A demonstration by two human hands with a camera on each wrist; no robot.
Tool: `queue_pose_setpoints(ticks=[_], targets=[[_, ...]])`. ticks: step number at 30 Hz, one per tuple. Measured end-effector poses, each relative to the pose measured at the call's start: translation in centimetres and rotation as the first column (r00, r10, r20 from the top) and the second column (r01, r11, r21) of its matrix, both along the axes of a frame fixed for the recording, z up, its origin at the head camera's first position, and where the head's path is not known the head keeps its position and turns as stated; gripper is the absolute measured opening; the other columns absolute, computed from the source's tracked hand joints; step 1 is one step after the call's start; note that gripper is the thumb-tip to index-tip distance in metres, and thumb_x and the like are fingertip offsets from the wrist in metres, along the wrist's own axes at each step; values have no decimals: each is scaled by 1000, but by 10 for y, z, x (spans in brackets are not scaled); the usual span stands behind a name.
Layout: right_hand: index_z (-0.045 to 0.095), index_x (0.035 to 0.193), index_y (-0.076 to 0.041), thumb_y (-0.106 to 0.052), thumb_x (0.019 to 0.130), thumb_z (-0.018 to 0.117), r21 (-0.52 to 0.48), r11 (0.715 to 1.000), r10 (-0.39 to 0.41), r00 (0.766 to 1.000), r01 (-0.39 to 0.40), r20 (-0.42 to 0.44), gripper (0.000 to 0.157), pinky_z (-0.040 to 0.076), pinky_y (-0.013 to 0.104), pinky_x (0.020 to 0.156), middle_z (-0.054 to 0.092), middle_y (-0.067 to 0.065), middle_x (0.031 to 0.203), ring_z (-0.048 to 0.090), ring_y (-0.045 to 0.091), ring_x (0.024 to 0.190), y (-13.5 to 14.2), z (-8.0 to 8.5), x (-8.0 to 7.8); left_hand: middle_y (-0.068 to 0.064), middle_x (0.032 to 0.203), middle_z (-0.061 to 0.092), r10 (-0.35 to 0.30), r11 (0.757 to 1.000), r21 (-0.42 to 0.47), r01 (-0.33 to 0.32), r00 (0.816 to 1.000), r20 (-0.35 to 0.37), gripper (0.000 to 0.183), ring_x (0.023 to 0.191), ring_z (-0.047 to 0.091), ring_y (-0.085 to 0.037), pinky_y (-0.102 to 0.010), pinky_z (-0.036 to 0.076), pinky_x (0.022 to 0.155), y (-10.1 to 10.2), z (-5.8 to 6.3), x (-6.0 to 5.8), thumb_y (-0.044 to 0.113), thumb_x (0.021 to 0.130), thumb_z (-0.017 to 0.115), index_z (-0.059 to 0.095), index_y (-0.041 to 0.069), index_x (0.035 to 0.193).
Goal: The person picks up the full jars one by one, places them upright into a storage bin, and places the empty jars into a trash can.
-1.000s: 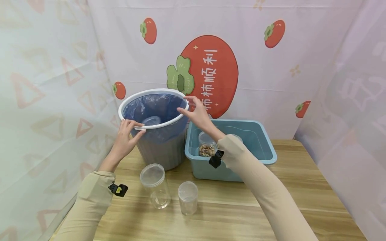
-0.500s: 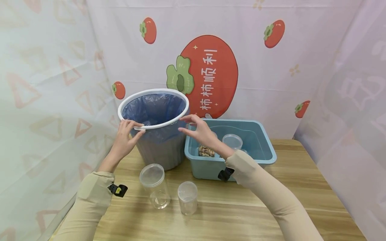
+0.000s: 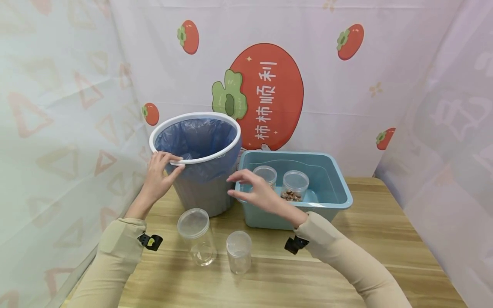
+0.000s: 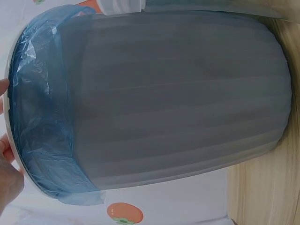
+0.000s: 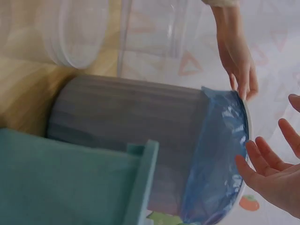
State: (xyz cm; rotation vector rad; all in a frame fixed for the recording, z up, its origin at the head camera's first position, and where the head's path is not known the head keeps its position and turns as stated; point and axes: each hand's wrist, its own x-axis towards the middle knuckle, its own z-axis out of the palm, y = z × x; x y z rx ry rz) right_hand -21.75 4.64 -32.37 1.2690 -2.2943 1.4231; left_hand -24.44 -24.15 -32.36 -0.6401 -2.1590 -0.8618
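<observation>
A grey ribbed trash can (image 3: 204,192) with a white rim (image 3: 213,157) stands at the back left, lined with a blue plastic bag (image 4: 42,103). My left hand (image 3: 158,175) pinches the near left part of this rim between thumb and fingers. My right hand (image 3: 256,192) hangs in the air by the left corner of a blue tub (image 3: 327,205), fingers spread apart and holding nothing. Inside the tub are two clear lidded jars, one (image 3: 295,182) with brown nut-like pieces at its bottom. The other jar (image 3: 265,173) is partly hidden by my right hand.
Two clear lidded jars stand upright on the wooden table (image 3: 308,278) in front of the trash can: a taller jar (image 3: 198,237) and a smaller jar (image 3: 239,252). White printed cloth (image 3: 339,107) encloses the back and sides.
My right hand has left the right side of the trash can's rim and moved down and right toward the tub. A round clear shape inside the can has sunk lower. My left hand stays.
</observation>
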Motion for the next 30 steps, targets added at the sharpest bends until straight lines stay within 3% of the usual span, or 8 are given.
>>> queue_pose_setpoints(ticks=[8,13,18,30], targets=[[57,106,-9,-15,81,64,59,996,67,997,-69,39,27,41,34,89,54,4,110,50,15,105,5,-26,19,-18,88,49,-1,1000,14,1,1000,-2,18,89,40,-35,-50,22,79,1,0,-1,8,74,65,60,-1,89],[59,105,-8,-18,80,64,127,988,85,996,-85,8,27,42,29,86,54,4,107,52,16,100,8,-40,25,-18,88,49,0,1000,27,0,1000,-11,18,90,40,-35,-51,22,80,0,-1,-1,7,73,65,59,-1,88],[58,106,-5,-18,80,65,177,978,108,994,-106,0,29,43,31,84,55,5,108,53,18,100,10,-54,28,-18,88,49,0,1000,32,0,1000,-15,18,90,40,-36,-51,21,80,1,-1,-2,7,73,65,59,-1,88],[56,112,-10,-25,83,61,338,926,163,985,-170,52,33,40,26,88,53,4,117,49,16,110,14,-77,36,-18,90,48,3,999,36,-3,1000,2,18,93,39,-36,-52,20,82,2,0,0,8,74,64,59,-1,89]])
